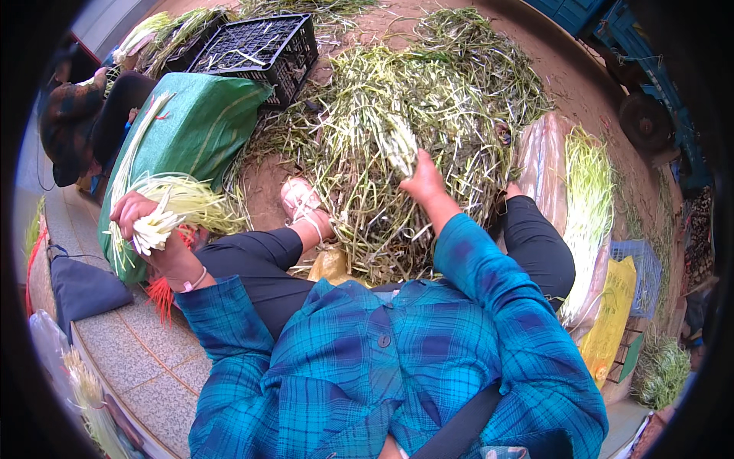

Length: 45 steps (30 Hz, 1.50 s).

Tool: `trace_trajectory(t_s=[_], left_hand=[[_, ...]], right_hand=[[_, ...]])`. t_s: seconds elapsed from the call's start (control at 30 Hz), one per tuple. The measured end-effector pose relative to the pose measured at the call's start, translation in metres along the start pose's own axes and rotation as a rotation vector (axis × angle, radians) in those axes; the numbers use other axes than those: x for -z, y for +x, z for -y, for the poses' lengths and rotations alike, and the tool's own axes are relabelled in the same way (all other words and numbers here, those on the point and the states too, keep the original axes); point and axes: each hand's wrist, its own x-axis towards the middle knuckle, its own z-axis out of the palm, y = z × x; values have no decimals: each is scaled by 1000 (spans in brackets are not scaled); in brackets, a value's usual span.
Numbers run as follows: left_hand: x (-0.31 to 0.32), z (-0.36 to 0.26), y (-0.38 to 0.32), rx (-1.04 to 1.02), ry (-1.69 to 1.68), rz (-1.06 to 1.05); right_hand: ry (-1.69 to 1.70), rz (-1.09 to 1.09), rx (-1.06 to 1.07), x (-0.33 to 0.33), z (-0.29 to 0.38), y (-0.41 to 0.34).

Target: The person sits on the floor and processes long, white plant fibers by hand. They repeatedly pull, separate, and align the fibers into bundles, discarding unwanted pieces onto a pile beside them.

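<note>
My left hand (136,213) is closed around a bunch of pale blanched chives (156,225). Their white cut ends point toward me, and the yellow-green leaves (195,198) fan out behind, over a green woven plastic sack (198,123). In front of me, my right hand (429,179) grips the near end of a handful of whitish stems (398,142), thumb on one side and fingers on the other. That handful lies over a large heap of discarded leaves and stalks (367,212) between my legs. Red ties (162,298) hang below my left hand.
A black plastic crate (292,63) stands behind the sack; another person (71,123) sits at far left. At right, long pale chives (588,212) lie beside clear plastic sheeting (542,160), a yellow sack (613,310) and a blue basket (642,269). A blue vehicle (659,86) stands beyond.
</note>
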Motion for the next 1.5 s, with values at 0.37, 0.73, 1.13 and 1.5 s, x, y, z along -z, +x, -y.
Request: trace_trajectory(t_s=[0.37,0.73,1.13,1.5], left_hand=[[18,3,4,11,-80,-129],[40,23,3,102,-35,-262],[79,55,-2,183,130,-334],[114,72,-17,289,185,-402]], right_hand=[[1298,-201,353,159,-32,-32],[962,-128,38,125,-99,-13],[972,175,198,90,-88,-35],[638,119,-80,105,-94,-39]])
